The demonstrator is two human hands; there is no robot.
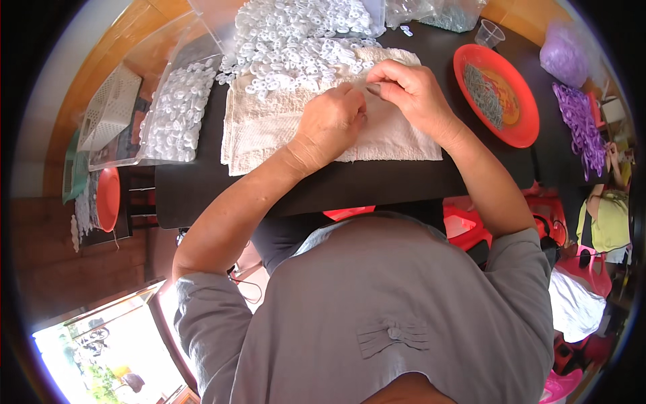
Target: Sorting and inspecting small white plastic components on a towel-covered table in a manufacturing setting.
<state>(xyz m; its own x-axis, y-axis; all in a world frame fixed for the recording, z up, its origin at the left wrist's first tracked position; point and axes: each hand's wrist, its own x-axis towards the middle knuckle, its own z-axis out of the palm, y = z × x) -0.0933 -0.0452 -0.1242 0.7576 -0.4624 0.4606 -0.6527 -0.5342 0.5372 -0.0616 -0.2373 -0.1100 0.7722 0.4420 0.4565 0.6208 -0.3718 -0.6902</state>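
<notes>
Grey short-sleeved cloth shirt [404, 283], knotted detail at chest, nearest the camera. Matte black tabletop [377, 186], beyond. Cream terry towel [259, 138], folded, flat on tabletop, beneath both hands. Small white oval plastic pieces [296, 50], heaped loose, spilling onto towel's far part, just beyond the hands. Left hand [331, 118]: narrow, fingers curled inward over towel; cannot tell whether holding anything, fingertips being hidden. Right hand [417, 94]: narrow, thumb and forefinger drawn together near the left; cannot tell what, if anything, lies between. To the right: red oval plastic plate [527, 101], bearing thin silvery metal pieces [482, 94]; clear plastic cup [489, 34], near plate's far end; purple linked strands [580, 128], farther right. To the left: clear plastic box, holding more white pieces [178, 111].
</notes>
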